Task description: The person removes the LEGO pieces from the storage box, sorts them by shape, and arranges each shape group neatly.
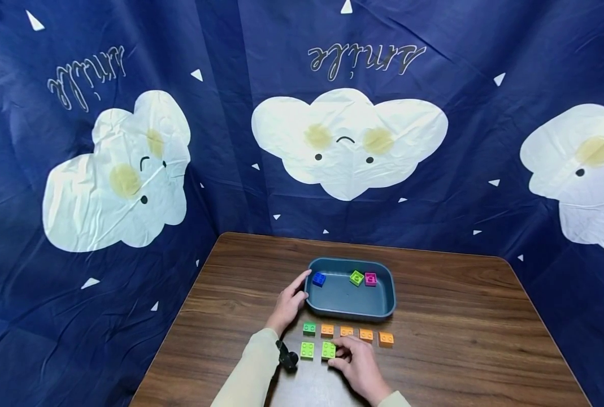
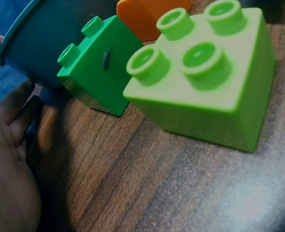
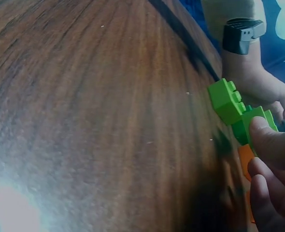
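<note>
My right hand (image 1: 359, 364) pinches a lime-green toy building brick (image 1: 328, 350) between thumb and fingers, low over the table. Left of it stands a matching lime-green brick (image 1: 307, 350), large in the left wrist view. Beside a dark blue-teal tray (image 1: 350, 315), my left hand (image 1: 287, 305) grips the left rim, with some fingers curled below the rim in the left wrist view. Inside the tray lie a blue brick (image 1: 318, 279), a lime-green brick (image 1: 356, 277) and a pink brick (image 1: 370, 279).
In front of the tray, a narrow green brick (image 1: 309, 328) starts a row of several orange bricks (image 1: 327, 330). All stand on a brown wooden table (image 1: 459, 328). A dark blue curtain (image 1: 220, 169) with white clouds hangs behind the table. A black wrist camera (image 1: 287, 357) sits on the left wrist.
</note>
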A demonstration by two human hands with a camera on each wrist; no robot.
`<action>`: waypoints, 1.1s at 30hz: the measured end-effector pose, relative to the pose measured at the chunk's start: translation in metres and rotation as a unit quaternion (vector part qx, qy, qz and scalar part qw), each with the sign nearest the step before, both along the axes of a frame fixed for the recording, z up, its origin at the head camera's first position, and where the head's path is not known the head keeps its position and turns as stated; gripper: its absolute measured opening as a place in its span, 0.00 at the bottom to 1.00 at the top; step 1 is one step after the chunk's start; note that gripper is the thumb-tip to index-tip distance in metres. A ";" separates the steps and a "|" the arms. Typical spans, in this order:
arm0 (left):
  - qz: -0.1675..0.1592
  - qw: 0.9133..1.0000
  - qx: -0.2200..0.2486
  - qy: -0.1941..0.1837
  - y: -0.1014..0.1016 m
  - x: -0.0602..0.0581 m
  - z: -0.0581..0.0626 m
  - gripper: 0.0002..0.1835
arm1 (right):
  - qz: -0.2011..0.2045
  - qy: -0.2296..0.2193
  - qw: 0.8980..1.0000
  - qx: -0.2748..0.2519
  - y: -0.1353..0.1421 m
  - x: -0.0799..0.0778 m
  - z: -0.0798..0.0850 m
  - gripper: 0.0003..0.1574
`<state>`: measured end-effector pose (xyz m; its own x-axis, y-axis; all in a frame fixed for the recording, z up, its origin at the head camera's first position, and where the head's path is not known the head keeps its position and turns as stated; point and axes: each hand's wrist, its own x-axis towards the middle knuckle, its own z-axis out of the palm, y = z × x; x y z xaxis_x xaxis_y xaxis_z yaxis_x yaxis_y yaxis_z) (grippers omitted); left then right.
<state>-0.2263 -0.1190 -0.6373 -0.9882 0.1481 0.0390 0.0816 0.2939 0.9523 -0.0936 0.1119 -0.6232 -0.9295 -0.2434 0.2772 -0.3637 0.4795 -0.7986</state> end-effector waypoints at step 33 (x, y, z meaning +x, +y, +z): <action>0.009 1.000 -0.012 0.015 0.001 0.000 0.001 0.34 | -0.002 0.035 0.997 0.075 -0.009 -0.003 -0.016 0.23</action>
<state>-0.2258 -0.1184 -0.6359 -0.9891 0.1320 0.0652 0.1046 0.3182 0.9422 -0.0962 0.1032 -0.6396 -0.9102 -0.2829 0.3025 -0.4139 0.5934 -0.6904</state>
